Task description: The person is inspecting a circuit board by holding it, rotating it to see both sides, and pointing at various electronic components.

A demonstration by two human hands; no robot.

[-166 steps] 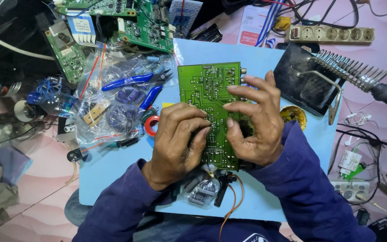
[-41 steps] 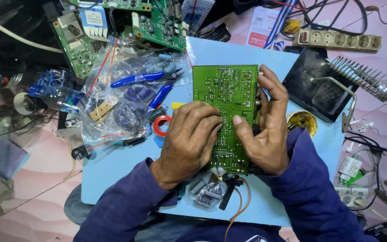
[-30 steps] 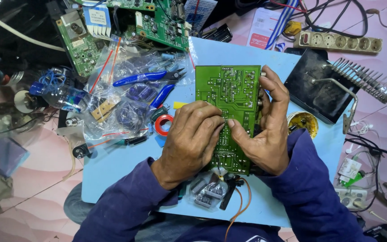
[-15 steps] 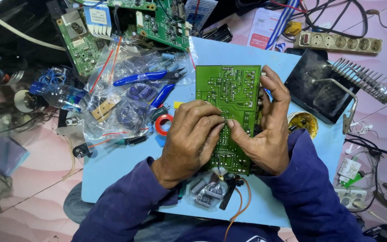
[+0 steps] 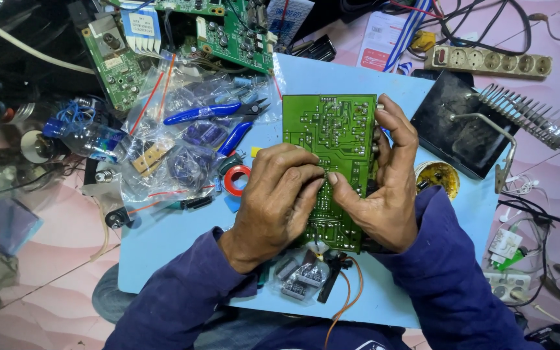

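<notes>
My left hand (image 5: pixel 277 198) lies curled over the lower left part of the green circuit board (image 5: pixel 328 139), fingertips pressed onto its solder side. My right hand (image 5: pixel 380 188) grasps the same board from its right edge, thumb laid across the face and meeting the left fingertips near the board's middle, the other fingers wrapped around the edge. Both hands are closed on the board; neither is free.

The board sits solder side up, held just above the pale blue tabletop (image 5: pixel 163 246), its far end uncovered and its near end hidden under my palms. As I judge it, the work is in its handling stage: the board is turned over and gripped, while the soldering iron (image 5: pixel 539 126) rests untouched in its stand to the right of the board, so no joint work is under way. I cannot tell which joints, if any, are already done.

Just below the board lie a few small grey components (image 5: pixel 296 275) and an orange wire (image 5: pixel 351 295). Left of the board sits a red tape roll (image 5: pixel 236 180), and farther left blue-handled cutters (image 5: pixel 218 113) on clear plastic bags of parts (image 5: pixel 176 149). Right of the board is a small tin of yellow flux (image 5: pixel 439 176). Beyond the board's far end lie other circuit boards (image 5: pixel 234 32), and to the far right a power strip (image 5: pixel 487 60).
</notes>
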